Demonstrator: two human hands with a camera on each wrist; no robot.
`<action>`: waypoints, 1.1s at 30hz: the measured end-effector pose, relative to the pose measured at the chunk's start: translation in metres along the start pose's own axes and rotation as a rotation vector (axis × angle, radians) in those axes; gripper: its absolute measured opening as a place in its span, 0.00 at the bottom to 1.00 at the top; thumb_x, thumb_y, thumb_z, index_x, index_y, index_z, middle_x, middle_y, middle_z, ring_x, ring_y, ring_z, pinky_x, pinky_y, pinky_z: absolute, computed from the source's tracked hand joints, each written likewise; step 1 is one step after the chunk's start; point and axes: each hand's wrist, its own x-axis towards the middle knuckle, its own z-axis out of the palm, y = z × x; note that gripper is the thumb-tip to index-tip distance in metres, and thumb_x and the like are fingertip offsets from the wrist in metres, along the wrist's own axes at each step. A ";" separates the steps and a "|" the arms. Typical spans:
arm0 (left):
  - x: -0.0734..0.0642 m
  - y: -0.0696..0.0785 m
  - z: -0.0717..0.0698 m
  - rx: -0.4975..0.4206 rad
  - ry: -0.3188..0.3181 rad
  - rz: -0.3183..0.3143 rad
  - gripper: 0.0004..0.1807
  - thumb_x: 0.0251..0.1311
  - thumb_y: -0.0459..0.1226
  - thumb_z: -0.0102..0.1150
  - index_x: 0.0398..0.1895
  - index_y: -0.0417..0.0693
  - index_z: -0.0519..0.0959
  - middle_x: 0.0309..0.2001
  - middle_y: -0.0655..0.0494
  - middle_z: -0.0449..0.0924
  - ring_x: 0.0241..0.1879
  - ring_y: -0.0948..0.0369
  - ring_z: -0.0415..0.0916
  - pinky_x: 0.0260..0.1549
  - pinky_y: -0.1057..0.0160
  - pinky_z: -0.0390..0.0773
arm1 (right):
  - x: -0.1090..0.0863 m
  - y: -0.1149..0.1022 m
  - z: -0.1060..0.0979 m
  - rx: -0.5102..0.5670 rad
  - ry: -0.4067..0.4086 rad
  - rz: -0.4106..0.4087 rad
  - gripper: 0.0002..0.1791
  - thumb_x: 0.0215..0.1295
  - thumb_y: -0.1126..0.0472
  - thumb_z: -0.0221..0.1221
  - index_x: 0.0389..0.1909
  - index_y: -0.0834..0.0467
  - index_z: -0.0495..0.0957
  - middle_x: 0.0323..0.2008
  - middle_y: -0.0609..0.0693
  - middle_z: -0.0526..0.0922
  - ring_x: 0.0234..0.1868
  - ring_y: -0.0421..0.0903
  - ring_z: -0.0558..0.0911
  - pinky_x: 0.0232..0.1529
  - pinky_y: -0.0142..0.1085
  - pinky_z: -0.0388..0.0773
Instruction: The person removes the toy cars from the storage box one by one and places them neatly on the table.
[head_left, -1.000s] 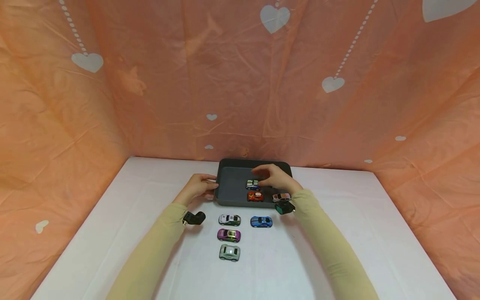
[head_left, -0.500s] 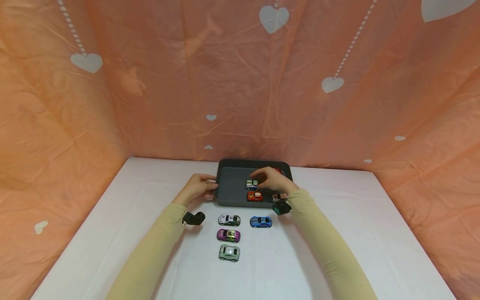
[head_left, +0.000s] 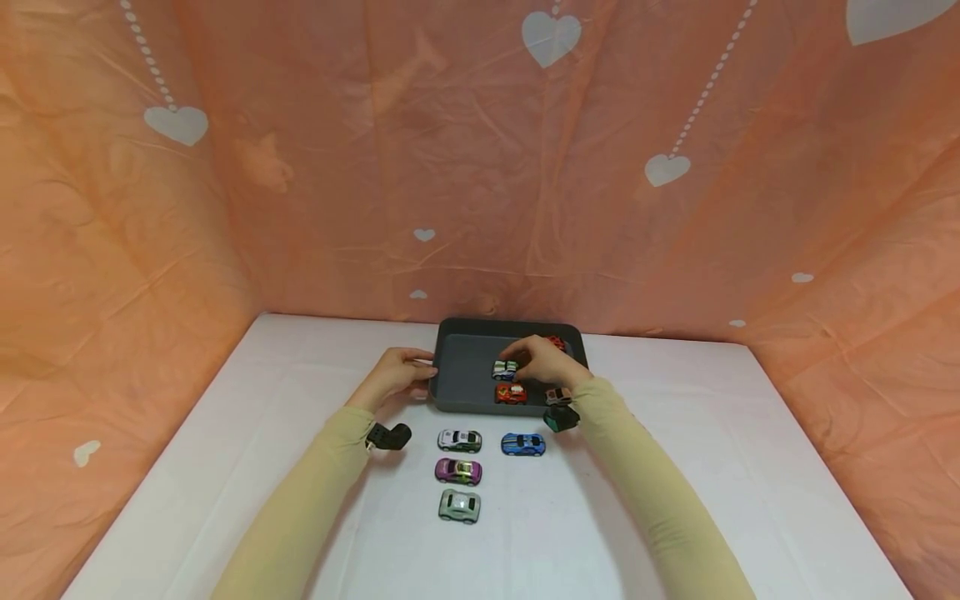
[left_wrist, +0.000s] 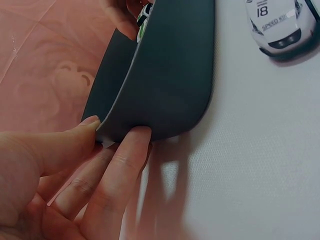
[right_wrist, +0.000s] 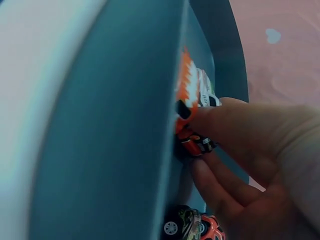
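With thumb at the rim and fingers against the outer wall, my left hand [head_left: 396, 371] pinches the left end of a dark grey tray [head_left: 459, 367]. My right hand [head_left: 553, 364] reaches inside the tray, beside a white-green toy car [head_left: 505, 370]. Its thumb and fingers pinch a red and black toy car [right_wrist: 196, 143], mostly covered by the hand. An orange-red toy car [head_left: 511, 394] sits in front of the white-green one. A brownish toy car [head_left: 558, 396] stands at the front right of the tray. Another red toy car [head_left: 557, 342] shows behind my right hand.
On the white table [head_left: 360, 533], in front of the tray, stand a white toy car [head_left: 459, 441], a purple toy car [head_left: 458, 472] and a grey-green toy car [head_left: 459, 506] in a column. A blue toy car [head_left: 523, 444] is right of them. An orange curtain [head_left: 480, 167] hangs behind.
My right hand has shifted slightly left and lower inside the tray, uncovering the red car at the back right. My left hand and the cars on the table have stayed put.
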 end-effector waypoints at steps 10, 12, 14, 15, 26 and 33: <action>0.001 -0.001 0.000 -0.006 -0.006 0.004 0.23 0.62 0.26 0.56 0.61 0.27 0.68 0.49 0.30 0.77 0.34 0.54 0.82 0.29 0.60 0.84 | -0.002 0.000 0.000 -0.017 0.011 0.003 0.21 0.55 0.74 0.64 0.52 0.66 0.79 0.51 0.59 0.80 0.51 0.52 0.78 0.48 0.40 0.78; 0.001 -0.002 0.001 -0.009 -0.001 -0.003 0.23 0.62 0.26 0.57 0.61 0.28 0.69 0.49 0.30 0.77 0.34 0.54 0.82 0.29 0.60 0.84 | -0.003 0.000 0.000 -0.014 0.013 0.008 0.21 0.56 0.74 0.64 0.52 0.66 0.79 0.50 0.59 0.80 0.51 0.52 0.78 0.48 0.40 0.78; 0.001 -0.002 0.001 -0.007 0.002 -0.001 0.23 0.62 0.25 0.57 0.61 0.28 0.69 0.49 0.31 0.77 0.33 0.54 0.82 0.28 0.60 0.84 | -0.003 0.000 0.000 -0.005 0.011 0.006 0.20 0.56 0.73 0.64 0.52 0.66 0.79 0.50 0.59 0.80 0.51 0.52 0.79 0.48 0.40 0.79; 0.000 -0.001 0.001 -0.004 0.002 0.000 0.23 0.62 0.25 0.57 0.61 0.28 0.69 0.49 0.31 0.77 0.33 0.54 0.82 0.28 0.60 0.84 | -0.003 -0.001 0.000 -0.002 0.008 0.006 0.21 0.56 0.73 0.64 0.53 0.66 0.79 0.51 0.59 0.80 0.51 0.52 0.78 0.48 0.40 0.79; -0.001 0.002 0.001 0.012 0.011 0.001 0.23 0.63 0.26 0.56 0.61 0.29 0.70 0.49 0.31 0.77 0.34 0.54 0.82 0.28 0.62 0.83 | -0.005 -0.003 -0.009 -0.027 0.049 -0.002 0.21 0.57 0.69 0.66 0.54 0.61 0.79 0.50 0.55 0.81 0.50 0.49 0.80 0.50 0.40 0.78; -0.003 0.002 0.002 0.013 0.012 -0.012 0.23 0.62 0.26 0.57 0.61 0.30 0.70 0.49 0.31 0.77 0.35 0.53 0.82 0.29 0.62 0.83 | -0.011 -0.008 -0.012 -0.052 0.063 -0.048 0.20 0.57 0.68 0.66 0.53 0.60 0.80 0.50 0.54 0.82 0.49 0.48 0.80 0.50 0.40 0.78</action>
